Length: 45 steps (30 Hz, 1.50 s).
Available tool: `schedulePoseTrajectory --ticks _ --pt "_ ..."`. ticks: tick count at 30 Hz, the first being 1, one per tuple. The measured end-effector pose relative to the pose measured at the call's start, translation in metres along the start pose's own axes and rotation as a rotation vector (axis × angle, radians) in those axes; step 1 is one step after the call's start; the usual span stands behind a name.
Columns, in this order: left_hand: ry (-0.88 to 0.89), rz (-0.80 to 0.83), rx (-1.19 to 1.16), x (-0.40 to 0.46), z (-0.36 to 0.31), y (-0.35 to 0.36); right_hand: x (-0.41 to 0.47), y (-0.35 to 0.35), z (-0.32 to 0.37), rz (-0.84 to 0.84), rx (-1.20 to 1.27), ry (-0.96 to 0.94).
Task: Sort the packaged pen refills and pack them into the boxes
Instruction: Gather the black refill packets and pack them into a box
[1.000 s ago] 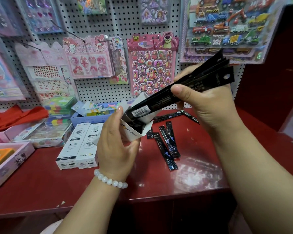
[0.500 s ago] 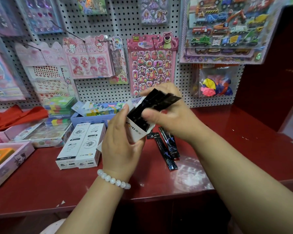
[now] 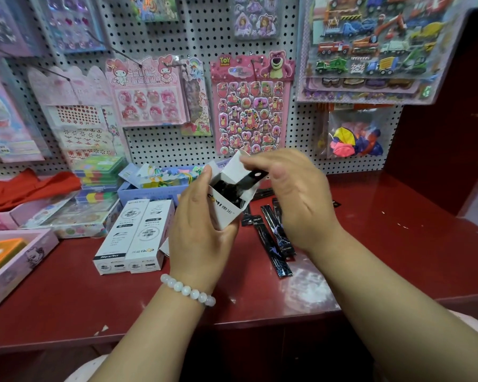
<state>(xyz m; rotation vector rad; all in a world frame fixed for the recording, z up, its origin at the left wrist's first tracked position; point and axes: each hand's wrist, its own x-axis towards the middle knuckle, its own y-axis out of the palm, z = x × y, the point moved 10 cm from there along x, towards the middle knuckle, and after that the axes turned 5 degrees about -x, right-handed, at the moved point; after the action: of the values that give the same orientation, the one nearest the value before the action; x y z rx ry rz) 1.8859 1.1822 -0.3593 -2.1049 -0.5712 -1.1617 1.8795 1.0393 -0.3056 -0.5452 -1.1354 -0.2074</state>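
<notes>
One white cardboard box [image 3: 223, 209] held above the red tabletop [image 3: 370, 257].
Left hand [image 3: 202, 232] grips it; right hand [image 3: 295, 199] fingers pinch black refill packets [image 3: 253, 179] inside; two closed white boxes [image 3: 134, 235] lie left.

— What sort of place is this?
— A stationery and toy shop — a white perforated pegboard wall [image 3: 160, 139] hung with packaged pink bear sticker sheets [image 3: 250, 106] and truck sticker sheets [image 3: 370, 45].
— Anything else?
— A bag of coloured balloons [image 3: 355, 140], and boxed goods on the glossy red desk [image 3: 384, 244].
</notes>
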Motion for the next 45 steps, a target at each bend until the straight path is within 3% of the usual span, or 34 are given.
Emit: schedulePoseTrajectory --ticks 3,6,8,12,16,21,24,28,34,45 --pt "-0.001 -0.008 0.016 0.001 0.001 0.0 -0.013 -0.003 0.01 -0.036 -0.018 -0.067" --pt "-0.003 -0.007 0.015 0.0 0.001 0.002 -0.018 0.03 0.012 0.209 -0.084 -0.093" --pt "-0.003 0.003 0.013 0.0 0.002 0.004 -0.019 0.04 0.004 0.269 -0.13 -0.048" --pt "-0.009 0.037 0.015 -0.001 0.005 0.007 -0.012 0.016 -0.021 0.053 -0.018 0.209" --pt "-0.008 0.051 0.019 -0.002 0.003 0.007 -0.007 0.012 -0.042 0.011 0.107 0.394" --pt "-0.013 0.051 0.008 -0.002 0.003 0.008 -0.003 0.025 -0.037 0.15 0.112 0.409" --pt "-0.003 0.058 0.02 -0.004 0.003 0.01 -0.007 0.04 -0.035 0.335 0.247 0.472" --pt "-0.013 0.066 0.034 -0.005 0.005 0.012 -0.014 0.053 -0.033 0.496 0.232 0.459" --pt "-0.12 0.181 0.173 0.013 0.024 0.027 -0.018 0.039 -0.064 0.321 0.372 0.496" --pt "-0.348 0.713 0.562 0.001 0.13 0.102 -0.101 -0.005 -0.236 0.046 0.244 1.156"
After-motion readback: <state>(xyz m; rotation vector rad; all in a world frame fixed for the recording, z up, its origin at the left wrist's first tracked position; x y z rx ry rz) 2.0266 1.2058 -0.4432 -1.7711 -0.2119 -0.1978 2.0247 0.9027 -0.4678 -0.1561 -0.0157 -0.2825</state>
